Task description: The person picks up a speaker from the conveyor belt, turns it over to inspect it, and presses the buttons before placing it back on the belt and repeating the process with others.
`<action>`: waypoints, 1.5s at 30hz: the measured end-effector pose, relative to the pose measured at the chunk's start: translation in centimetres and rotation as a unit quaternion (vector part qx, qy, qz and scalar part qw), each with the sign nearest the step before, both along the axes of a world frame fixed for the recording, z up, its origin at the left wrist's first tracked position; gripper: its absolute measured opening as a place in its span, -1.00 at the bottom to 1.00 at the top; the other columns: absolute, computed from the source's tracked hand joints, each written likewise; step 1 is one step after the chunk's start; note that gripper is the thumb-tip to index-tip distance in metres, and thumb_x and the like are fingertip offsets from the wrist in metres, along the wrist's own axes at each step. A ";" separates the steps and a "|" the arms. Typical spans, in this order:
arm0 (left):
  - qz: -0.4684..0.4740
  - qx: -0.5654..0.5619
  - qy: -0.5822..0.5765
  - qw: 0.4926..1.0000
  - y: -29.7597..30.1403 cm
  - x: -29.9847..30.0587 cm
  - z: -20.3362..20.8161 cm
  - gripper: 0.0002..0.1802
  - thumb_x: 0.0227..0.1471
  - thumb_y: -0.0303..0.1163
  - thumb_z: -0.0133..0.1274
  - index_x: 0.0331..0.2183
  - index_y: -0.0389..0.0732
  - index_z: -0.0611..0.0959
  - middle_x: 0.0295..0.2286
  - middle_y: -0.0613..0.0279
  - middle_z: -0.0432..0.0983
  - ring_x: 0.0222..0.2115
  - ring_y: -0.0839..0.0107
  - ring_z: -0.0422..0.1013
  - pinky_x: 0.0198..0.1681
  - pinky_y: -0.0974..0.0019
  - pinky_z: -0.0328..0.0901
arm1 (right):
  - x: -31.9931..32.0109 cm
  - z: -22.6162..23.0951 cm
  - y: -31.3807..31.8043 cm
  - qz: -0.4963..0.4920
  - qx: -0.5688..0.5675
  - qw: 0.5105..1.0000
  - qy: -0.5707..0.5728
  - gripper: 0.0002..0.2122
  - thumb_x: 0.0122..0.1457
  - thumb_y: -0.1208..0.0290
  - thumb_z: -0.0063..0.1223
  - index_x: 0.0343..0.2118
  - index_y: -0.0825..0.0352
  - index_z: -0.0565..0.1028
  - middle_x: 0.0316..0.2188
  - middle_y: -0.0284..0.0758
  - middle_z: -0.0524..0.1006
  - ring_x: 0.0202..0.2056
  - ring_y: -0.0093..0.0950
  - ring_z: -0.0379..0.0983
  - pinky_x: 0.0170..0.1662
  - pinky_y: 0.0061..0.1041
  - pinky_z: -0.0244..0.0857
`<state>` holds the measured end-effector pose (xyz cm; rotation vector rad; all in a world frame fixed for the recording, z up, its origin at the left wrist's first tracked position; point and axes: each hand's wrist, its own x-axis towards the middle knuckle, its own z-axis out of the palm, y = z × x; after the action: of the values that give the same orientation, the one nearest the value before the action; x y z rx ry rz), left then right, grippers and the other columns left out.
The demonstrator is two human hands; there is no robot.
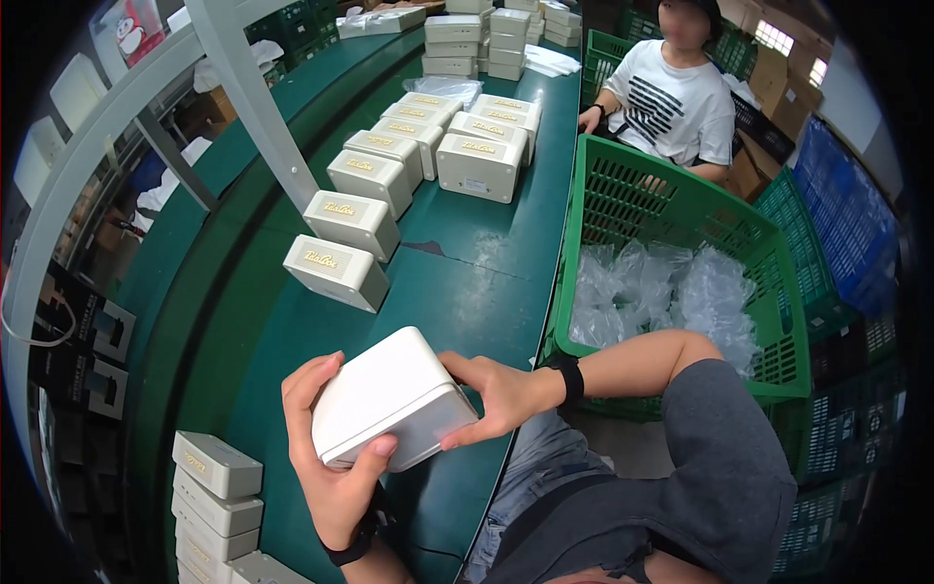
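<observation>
A cream-white box-shaped case (381, 394) with rounded edges and a seam near one side is held up, tilted, over the green bench. Around its left end wraps my left hand (336, 467), thumb along the near lower edge. My right hand (496, 394) grips the opposite end, its fingers partly hidden behind the case. Beyond it, similar cream cases with gold lettering stand in rows on the bench; the nearest case (336, 268) is just past my hands. More cases (219, 467) are stacked at the near left.
The green bench (467, 302) curves away to the far end, where more stacked cases (452, 44) stand. At right sits a green crate (681, 185) holding clear plastic bags (647, 292). A grey metal post (248, 97) rises at left. Across the crate is a person in a white shirt (676, 97).
</observation>
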<state>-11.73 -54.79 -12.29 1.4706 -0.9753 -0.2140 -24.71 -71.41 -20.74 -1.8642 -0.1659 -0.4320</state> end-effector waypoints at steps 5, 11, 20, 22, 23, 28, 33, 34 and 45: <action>-0.051 -0.010 -0.002 0.999 0.4 0.4 0.1 -0.34 -0.15 -0.04 0.17 -0.10 -0.33 0.47 -0.16 -0.01 0.34 -0.11 0.19 0.32 -0.03 0.23 0.22 | 0.1 0.0 0.0 -0.028 -0.030 0.999 -0.009 -0.29 -0.11 0.24 0.39 0.03 0.46 0.20 -0.30 -0.13 0.51 -0.32 -0.27 0.53 -0.24 -0.43 0.37; 0.001 0.021 -0.010 1.000 0.2 0.9 -0.1 -0.50 0.09 -0.10 -0.03 -0.14 -0.36 0.51 -0.08 -0.01 0.34 -0.06 0.14 0.32 -0.01 0.18 0.22 | 0.4 0.6 -0.3 -0.073 -0.053 0.996 -0.019 -0.30 -0.13 0.27 0.40 0.03 0.47 0.25 -0.24 -0.17 0.49 -0.24 -0.32 0.49 -0.19 -0.46 0.34; 0.117 -0.040 -0.123 0.985 1.2 0.1 0.7 -0.61 0.13 -0.22 -0.10 -0.13 -0.31 0.53 -0.05 0.00 0.34 0.01 0.13 0.29 0.04 0.11 0.19 | 1.0 0.2 -1.6 -0.097 0.024 0.994 0.039 -0.39 -0.06 0.30 0.34 0.03 0.39 0.30 -0.16 -0.21 0.48 -0.13 -0.39 0.45 -0.07 -0.48 0.32; -0.065 -0.236 -0.138 0.960 3.6 -0.2 1.8 -0.64 0.18 -0.29 -0.20 -0.08 -0.29 0.45 -0.06 0.04 0.33 -0.01 0.21 0.29 0.08 0.13 0.17 | 1.1 0.5 -1.2 -0.063 -0.002 0.997 0.034 -0.41 -0.05 0.29 0.33 0.02 0.38 0.32 -0.15 -0.20 0.48 -0.13 -0.39 0.46 -0.08 -0.47 0.33; -0.016 -0.313 -0.108 0.943 3.0 -1.9 2.6 -0.75 0.17 -0.26 -0.14 -0.22 -0.21 0.48 -0.29 0.24 0.32 -0.21 0.33 0.27 -0.13 0.24 0.21 | 1.3 0.4 -1.0 -0.046 -0.015 0.998 0.034 -0.42 -0.05 0.29 0.33 0.02 0.37 0.32 -0.14 -0.20 0.48 -0.13 -0.38 0.46 -0.08 -0.47 0.33; -0.034 -0.377 -0.025 0.925 6.4 -7.0 5.5 -0.79 0.13 -0.19 -0.08 -0.45 -0.08 0.48 -0.51 0.42 0.30 -0.42 0.42 0.26 -0.39 0.42 0.19 | 1.0 0.4 -0.9 -0.019 0.001 0.998 0.055 -0.43 -0.05 0.28 0.32 0.01 0.38 0.33 -0.14 -0.19 0.49 -0.13 -0.37 0.47 -0.09 -0.45 0.35; -0.067 -0.539 0.074 0.837 7.4 -8.9 4.5 -0.79 0.13 -0.19 -0.09 -0.49 -0.05 0.47 -0.53 0.38 0.28 -0.47 0.37 0.25 -0.43 0.39 0.17 | 1.0 0.2 -0.9 -0.026 -0.015 0.997 0.066 -0.43 -0.04 0.26 0.31 0.00 0.39 0.33 -0.16 -0.18 0.49 -0.13 -0.37 0.48 -0.09 -0.45 0.35; -0.078 -0.552 0.069 0.827 7.5 -8.9 4.3 -0.80 0.13 -0.21 -0.09 -0.47 -0.07 0.46 -0.52 0.37 0.28 -0.46 0.37 0.25 -0.42 0.39 0.18 | 1.1 0.2 -0.9 -0.029 -0.012 0.997 0.066 -0.43 -0.05 0.24 0.31 -0.01 0.40 0.34 -0.16 -0.18 0.49 -0.13 -0.37 0.47 -0.08 -0.45 0.35; -0.039 -0.532 -0.213 0.819 12.5 -9.1 0.8 -0.90 0.09 -0.40 -0.03 -0.34 -0.20 0.46 -0.40 0.27 0.30 -0.32 0.39 0.28 -0.31 0.38 0.25 | 0.9 0.3 -0.8 -0.039 -0.010 0.997 0.063 -0.43 -0.03 0.21 0.29 -0.01 0.41 0.34 -0.18 -0.17 0.51 -0.16 -0.37 0.49 -0.10 -0.45 0.37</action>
<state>-20.87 -42.25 -11.46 0.4204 -1.2125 0.5693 -23.83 -72.24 -20.46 -1.9167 -0.0133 -0.3653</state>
